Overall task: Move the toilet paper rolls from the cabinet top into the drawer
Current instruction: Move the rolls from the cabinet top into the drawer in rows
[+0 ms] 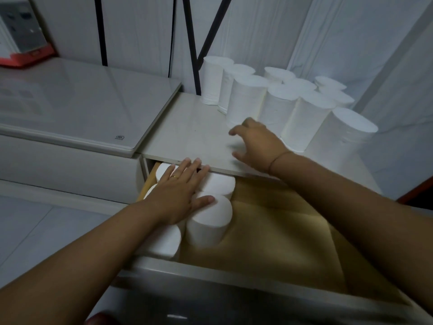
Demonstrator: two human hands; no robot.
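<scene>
Several white toilet paper rolls [246,102] stand upright in rows on the pale cabinet top [187,137], toward its back right. Below it the drawer [281,242] is pulled out, its wooden floor bare on the right. Several rolls [208,221] stand packed in the drawer's left end. My left hand [178,193] lies flat on top of those drawer rolls, fingers spread, gripping nothing. My right hand [253,141] hovers over the cabinet top with fingers curled apart, just in front of the nearest rolls, holding nothing.
A white appliance with a glass lid [89,109] sits left of the cabinet, flush against it. A red and grey box [23,43] stands at the far left back. Black metal legs [194,43] rise behind the rolls. The drawer's front panel [234,277] is nearest me.
</scene>
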